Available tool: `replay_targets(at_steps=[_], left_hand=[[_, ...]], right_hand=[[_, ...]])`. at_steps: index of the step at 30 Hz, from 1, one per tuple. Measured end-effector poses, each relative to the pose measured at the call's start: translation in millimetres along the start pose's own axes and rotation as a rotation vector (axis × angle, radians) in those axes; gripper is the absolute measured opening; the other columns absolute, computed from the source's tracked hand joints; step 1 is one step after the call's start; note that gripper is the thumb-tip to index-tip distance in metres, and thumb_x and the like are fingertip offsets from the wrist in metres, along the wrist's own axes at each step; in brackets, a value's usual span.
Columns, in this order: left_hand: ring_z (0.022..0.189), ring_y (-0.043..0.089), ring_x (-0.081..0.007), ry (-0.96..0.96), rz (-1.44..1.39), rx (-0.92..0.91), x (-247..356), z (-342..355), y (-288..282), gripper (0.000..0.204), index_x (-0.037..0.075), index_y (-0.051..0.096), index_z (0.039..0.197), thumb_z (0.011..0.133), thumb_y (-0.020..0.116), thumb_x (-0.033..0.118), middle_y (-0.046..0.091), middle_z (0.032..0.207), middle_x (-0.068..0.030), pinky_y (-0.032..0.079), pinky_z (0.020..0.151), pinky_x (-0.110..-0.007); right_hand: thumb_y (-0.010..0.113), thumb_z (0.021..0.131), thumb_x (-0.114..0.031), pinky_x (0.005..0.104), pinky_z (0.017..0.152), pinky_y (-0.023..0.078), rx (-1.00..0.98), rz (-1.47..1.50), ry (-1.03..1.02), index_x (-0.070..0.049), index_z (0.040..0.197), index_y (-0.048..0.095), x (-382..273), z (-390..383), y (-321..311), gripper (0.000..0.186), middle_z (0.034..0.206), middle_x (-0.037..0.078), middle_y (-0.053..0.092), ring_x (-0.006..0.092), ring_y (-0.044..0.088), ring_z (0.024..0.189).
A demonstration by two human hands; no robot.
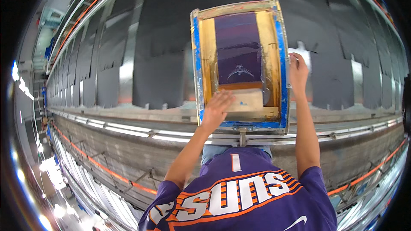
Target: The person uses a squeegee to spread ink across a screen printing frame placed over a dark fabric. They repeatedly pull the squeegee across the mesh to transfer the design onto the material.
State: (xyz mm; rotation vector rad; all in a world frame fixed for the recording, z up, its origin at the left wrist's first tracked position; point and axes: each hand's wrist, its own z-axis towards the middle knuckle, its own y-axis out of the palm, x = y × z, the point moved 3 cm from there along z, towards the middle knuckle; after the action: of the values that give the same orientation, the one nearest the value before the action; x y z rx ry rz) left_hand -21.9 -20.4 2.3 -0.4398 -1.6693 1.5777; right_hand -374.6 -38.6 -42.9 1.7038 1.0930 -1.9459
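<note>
A screen-printing frame (242, 125) with blue tape along its sides lies over the dark panels in front of me. Through its middle shows a dark purple mesh area (236, 32) with a small pale curved design, and a wet orange-brown band lies below that. My left hand (218, 106) grips the left end of a wide, pale wooden squeegee (248, 100) near the frame's close end. The squeegee's lower edge cannot be seen. At the frame's right side, my right hand (298, 70) has its fingers curled in against the outer edge; the fingertips are partly hidden.
A long printing table runs left and right, covered with several dark fabric panels (160, 79). Along its near side passes a metal rail (180, 137), with a bracket at the frame's near end. Orange lines (105, 169) run along the structure behind me.
</note>
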Motion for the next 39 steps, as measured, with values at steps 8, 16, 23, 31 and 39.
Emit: replay_targets(at_steps=[8,16,23,31,39], left_hand=[[0.135,0.053,-0.0308,-0.063,-0.084,0.033,86.3,-12.4,53.6,0.069,0.009,0.066,0.131,0.064,0.069,-0.007,0.06,0.142,-0.008,0.042,0.115,-0.047],[0.128,0.059,-0.031,-0.048,-0.212,0.146,168.1,25.9,126.2,0.064,0.009,0.07,0.126,0.065,0.068,-0.009,0.066,0.134,-0.0074,0.048,0.11,-0.045],[0.127,0.061,-0.0305,-0.014,-0.263,0.123,166.4,-7.0,111.4,0.058,0.009,0.071,0.124,0.069,0.064,-0.008,0.069,0.132,-0.0064,0.047,0.111,-0.046],[0.113,0.07,-0.0303,0.055,-0.089,0.278,60.7,118.3,69.6,0.045,0.011,0.074,0.117,0.079,0.061,-0.009,0.074,0.121,-0.0069,0.056,0.102,-0.042],[0.102,0.071,-0.0266,-0.146,-0.296,0.041,3.5,224.5,24.1,0.039,0.017,0.076,0.114,0.08,0.067,0.0,0.075,0.116,-0.0048,0.059,0.092,-0.037]], right_hand=[[0.058,0.103,-0.018,0.0303,0.058,0.039,0.015,0.152,-0.019,-0.004,0.11,0.069,79.5,-15.2,-37.6,0.019,0.069,0.004,0.053,0.01,0.042,0.062],[0.056,0.105,-0.02,0.0322,0.057,0.041,0.02,-0.135,-0.136,-0.006,0.113,0.067,79.7,25.6,-161.8,0.02,0.068,0.007,0.054,0.012,0.046,0.059],[0.055,0.104,-0.021,0.039,0.059,0.044,0.008,-0.301,-0.06,-0.009,0.117,0.068,82.3,25.4,-163.0,0.021,0.072,0.016,0.061,0.0247,0.05,0.054],[0.068,0.095,-0.026,0.0445,0.089,0.05,-0.122,-0.706,-0.548,-0.018,0.124,0.07,7.0,38.3,-118.5,0.03,0.118,0.013,0.066,0.0305,0.061,0.102],[0.078,0.081,-0.015,0.0433,0.098,0.046,-0.477,-0.735,-0.645,-0.01,0.12,0.07,-38.6,47.3,-23.4,0.04,0.117,0.008,0.069,0.0296,0.061,0.111]])
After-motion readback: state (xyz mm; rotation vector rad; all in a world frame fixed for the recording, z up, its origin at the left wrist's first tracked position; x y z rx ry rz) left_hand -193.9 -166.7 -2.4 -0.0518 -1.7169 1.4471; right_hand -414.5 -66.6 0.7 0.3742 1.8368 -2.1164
